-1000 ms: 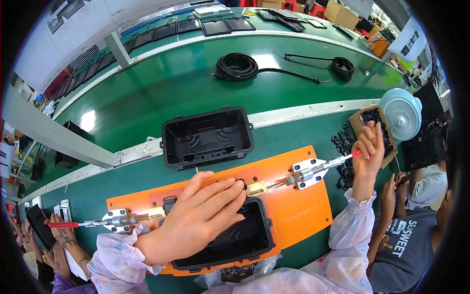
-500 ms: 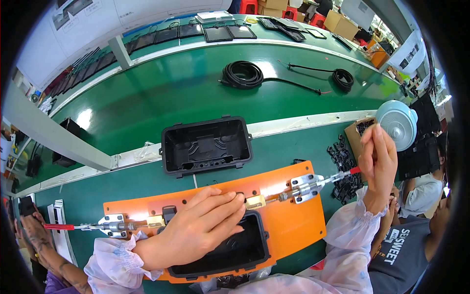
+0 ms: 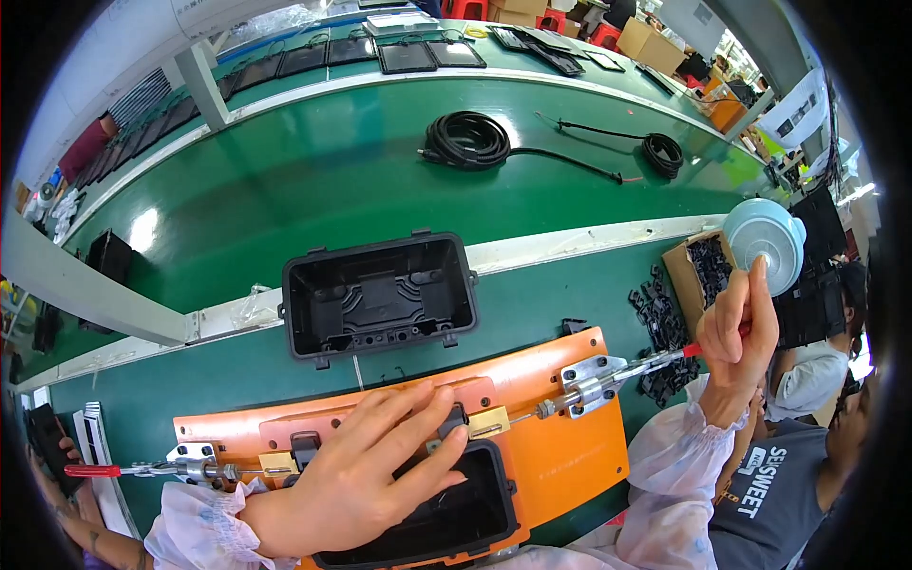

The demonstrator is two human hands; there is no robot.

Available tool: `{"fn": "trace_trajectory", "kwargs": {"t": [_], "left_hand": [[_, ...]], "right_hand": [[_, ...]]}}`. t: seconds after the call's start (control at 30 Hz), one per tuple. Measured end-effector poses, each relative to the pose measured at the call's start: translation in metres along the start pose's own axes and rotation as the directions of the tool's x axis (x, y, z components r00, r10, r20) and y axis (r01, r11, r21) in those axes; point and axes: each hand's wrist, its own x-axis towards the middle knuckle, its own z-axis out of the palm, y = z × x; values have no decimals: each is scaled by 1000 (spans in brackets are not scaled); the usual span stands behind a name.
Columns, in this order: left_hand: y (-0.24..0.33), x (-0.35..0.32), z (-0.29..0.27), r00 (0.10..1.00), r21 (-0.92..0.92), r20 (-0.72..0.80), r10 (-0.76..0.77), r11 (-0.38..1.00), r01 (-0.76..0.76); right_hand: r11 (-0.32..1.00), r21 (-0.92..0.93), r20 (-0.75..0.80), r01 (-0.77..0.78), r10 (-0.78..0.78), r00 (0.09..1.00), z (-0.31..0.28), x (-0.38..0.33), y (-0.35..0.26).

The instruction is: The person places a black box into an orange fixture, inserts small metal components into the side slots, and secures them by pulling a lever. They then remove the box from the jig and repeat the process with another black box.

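My left hand (image 3: 366, 480) lies with fingers spread over the near black plastic box (image 3: 494, 475), which sits in an orange fixture plate (image 3: 570, 465). Its fingertips are beside a small black latch (image 3: 453, 419) on the box's far edge, next to a brass-coloured block (image 3: 489, 423). A second black latch (image 3: 305, 446) shows left of the hand. At the right toggle clamp (image 3: 594, 382), my right hand (image 3: 739, 332) is raised with fingers drawn together around the red handle (image 3: 692, 351), hiding most of it. Another toggle clamp (image 3: 195, 465) is mounted at the plate's left end.
Beyond the fixture stands another open black box (image 3: 380, 299). To the right are loose black clips (image 3: 660, 313), a cardboard box (image 3: 684, 275) of small black parts and a pale blue fan (image 3: 763, 242). Coiled black cables (image 3: 465, 141) lie farther back. A co-worker (image 3: 779, 475) sits at right.
My left hand's fingers have spread apart, uncovering the latch beside the brass-coloured block. My right hand's fingers have curled more at the clamp handle. The whole view has shifted slightly.
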Motion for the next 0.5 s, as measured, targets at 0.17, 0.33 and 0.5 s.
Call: {"fn": "trace_trajectory", "kwargs": {"t": [0.17, 0.33, 0.5], "left_hand": [[2, 1, -2, 999, 7, -1, -36, 999, 36], [2, 2, -6, 994, -57, 34, -103, 993, 105], [8, 12, -10, 992, -30, 38, -124, 992, 125]], "right_hand": [[999, -10, 37, 50, -49, 998, -4, -2, 5], [938, 339, 35, 73, -90, 995, -28, -4, 19], [827, 561, 17, 23, -40, 999, -56, -7, 33]]}}
